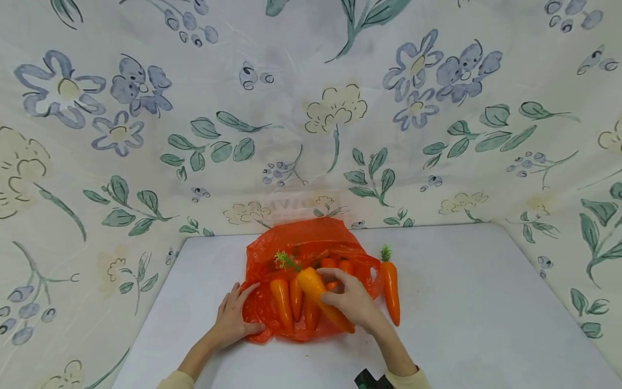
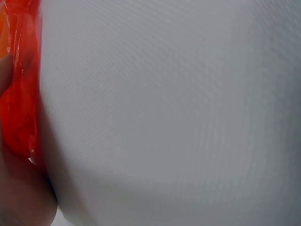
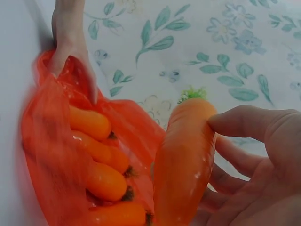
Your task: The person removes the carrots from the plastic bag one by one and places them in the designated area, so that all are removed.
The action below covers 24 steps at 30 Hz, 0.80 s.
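A carrot (image 1: pixel 312 283) with a green leafy top is pinched between the thumb and fingers of my right hand (image 1: pixel 353 299), held above a red plastic bag (image 1: pixel 291 235). The right wrist view shows the same carrot (image 3: pixel 185 160) close up, tilted, beside the bag (image 3: pixel 51 155). Several more carrots (image 1: pixel 281 305) lie in the bag, partly covered by its thin film. My left hand (image 1: pixel 235 319) rests on the bag's left side with fingers spread. In the left wrist view only part of that hand (image 2: pixel 23 188) shows, against the bag's edge.
Right of the bag, another carrot (image 1: pixel 391 292) lies on the white table (image 1: pixel 461 302), its green top pointing away. A floral cloth (image 1: pixel 301 97) hangs behind the table. A dark object (image 1: pixel 371 379) shows beside my right sleeve at the bottom.
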Available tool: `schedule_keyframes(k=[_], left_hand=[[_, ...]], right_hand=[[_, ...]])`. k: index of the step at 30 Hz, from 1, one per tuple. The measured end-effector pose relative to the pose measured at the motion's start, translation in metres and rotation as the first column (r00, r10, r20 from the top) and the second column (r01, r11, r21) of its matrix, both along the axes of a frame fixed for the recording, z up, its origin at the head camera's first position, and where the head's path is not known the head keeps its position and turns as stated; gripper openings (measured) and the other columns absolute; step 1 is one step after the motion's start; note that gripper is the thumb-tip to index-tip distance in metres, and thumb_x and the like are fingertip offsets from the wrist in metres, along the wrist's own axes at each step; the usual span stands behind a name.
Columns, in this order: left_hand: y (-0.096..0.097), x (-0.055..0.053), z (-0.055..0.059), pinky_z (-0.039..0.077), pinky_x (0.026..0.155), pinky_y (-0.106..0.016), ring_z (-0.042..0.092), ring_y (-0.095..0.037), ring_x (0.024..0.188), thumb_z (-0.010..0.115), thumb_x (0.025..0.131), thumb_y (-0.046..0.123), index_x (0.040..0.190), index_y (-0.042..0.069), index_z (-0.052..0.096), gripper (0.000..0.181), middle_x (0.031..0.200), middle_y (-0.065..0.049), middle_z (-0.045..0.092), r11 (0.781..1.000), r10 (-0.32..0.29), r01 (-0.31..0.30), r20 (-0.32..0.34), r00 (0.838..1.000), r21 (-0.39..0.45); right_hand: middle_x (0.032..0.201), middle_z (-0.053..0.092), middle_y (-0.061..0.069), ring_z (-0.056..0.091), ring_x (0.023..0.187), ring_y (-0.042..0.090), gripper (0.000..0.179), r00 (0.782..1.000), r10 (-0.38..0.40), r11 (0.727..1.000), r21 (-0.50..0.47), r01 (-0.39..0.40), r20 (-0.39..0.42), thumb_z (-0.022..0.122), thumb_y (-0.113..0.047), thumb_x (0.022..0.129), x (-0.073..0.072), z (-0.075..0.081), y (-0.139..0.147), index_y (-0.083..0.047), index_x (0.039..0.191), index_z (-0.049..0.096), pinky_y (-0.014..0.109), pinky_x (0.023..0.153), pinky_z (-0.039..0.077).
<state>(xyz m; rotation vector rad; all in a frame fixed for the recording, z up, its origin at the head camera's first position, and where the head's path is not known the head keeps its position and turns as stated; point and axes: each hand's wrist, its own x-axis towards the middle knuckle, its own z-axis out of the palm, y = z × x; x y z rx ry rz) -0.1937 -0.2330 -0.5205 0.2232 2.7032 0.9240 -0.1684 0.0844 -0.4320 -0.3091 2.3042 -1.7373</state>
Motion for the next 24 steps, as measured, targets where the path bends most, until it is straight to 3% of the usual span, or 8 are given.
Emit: schedule_keyframes(k=[12,24], left_hand=[[0.0,0.001,-0.002,-0.007,0.113,-0.07,-0.011,-0.043,0.148,0.079,0.071,0.038,0.155,0.018,0.024,0.102,0.161,-0.024,0.002,1.0,0.0,0.0,-0.007,1.0,-0.001],[0.0,-0.001,-0.004,-0.005,0.113,-0.071,-0.011,-0.043,0.148,0.079,0.071,0.039,0.155,0.02,0.025,0.102,0.161,-0.023,0.001,1.0,0.015,-0.015,-0.004,1.0,0.002]], right_hand=[[0.127,0.059,0.007,0.057,0.101,0.023,0.045,0.99,-0.139,0.987,-0.088,0.136,-0.038,0.064,-0.01,0.092,0.0,0.012,0.02,-0.014,0.136,0.057,0.037,0.084,0.057],[0.129,0.058,0.007,0.057,0.106,0.026,0.047,0.972,-0.232,0.961,-0.15,0.233,0.019,0.062,-0.01,0.093,-0.01,0.011,0.042,-0.018,0.138,0.055,0.034,0.085,0.056]])
